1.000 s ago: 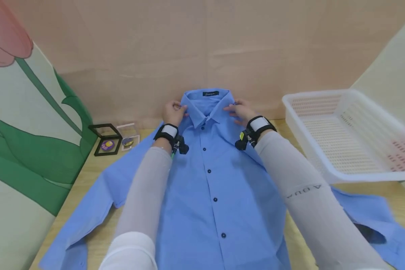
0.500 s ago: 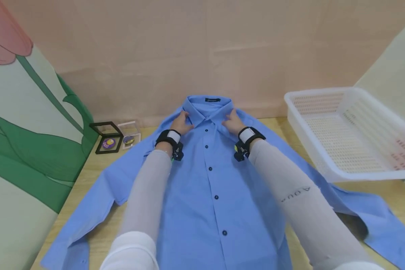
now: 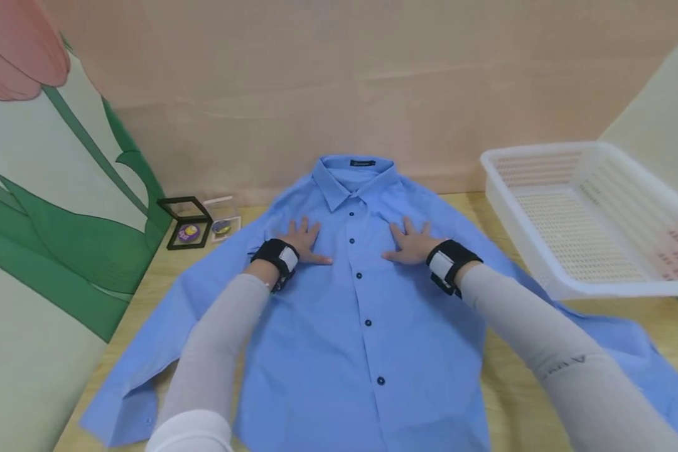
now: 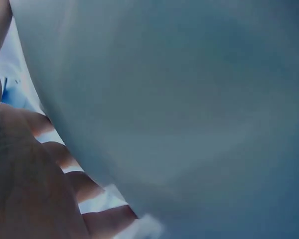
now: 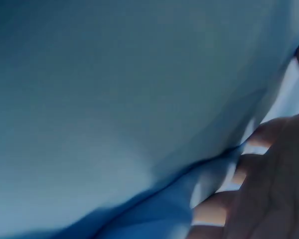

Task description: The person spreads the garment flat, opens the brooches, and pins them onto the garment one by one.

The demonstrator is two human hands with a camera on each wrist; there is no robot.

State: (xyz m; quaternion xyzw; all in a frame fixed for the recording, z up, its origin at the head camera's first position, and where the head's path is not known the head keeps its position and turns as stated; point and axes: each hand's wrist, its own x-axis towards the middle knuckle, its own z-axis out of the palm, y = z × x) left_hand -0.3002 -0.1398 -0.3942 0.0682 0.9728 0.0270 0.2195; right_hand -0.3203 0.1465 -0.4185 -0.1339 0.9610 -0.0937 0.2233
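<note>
A blue long-sleeved button-up shirt [image 3: 311, 326] lies face up, its collar [image 3: 333, 182] at the far end and a row of dark buttons down the front. My left hand [image 3: 304, 243] rests with spread fingers on the chest, left of the buttons. Right of them my right hand [image 3: 412, 243] lies on the cloth the same way, fingers fanned out. In the left wrist view, blue cloth fills most of the frame beside the fingers [image 4: 109, 221]. The right wrist view shows cloth folds close to the fingers [image 5: 214, 206].
A white plastic basket [image 3: 514, 245] stands to the right, over part of the table near the shirt's sleeve. At the left back are a black-framed case [image 3: 172, 242] and a clear case [image 3: 234, 226], both with lids raised. A beige wall covering [image 3: 260, 94] rises behind.
Both hands have left the collar and moved down toward me onto the chest. Their fingers, bent at the collar before, are now spread on the cloth.
</note>
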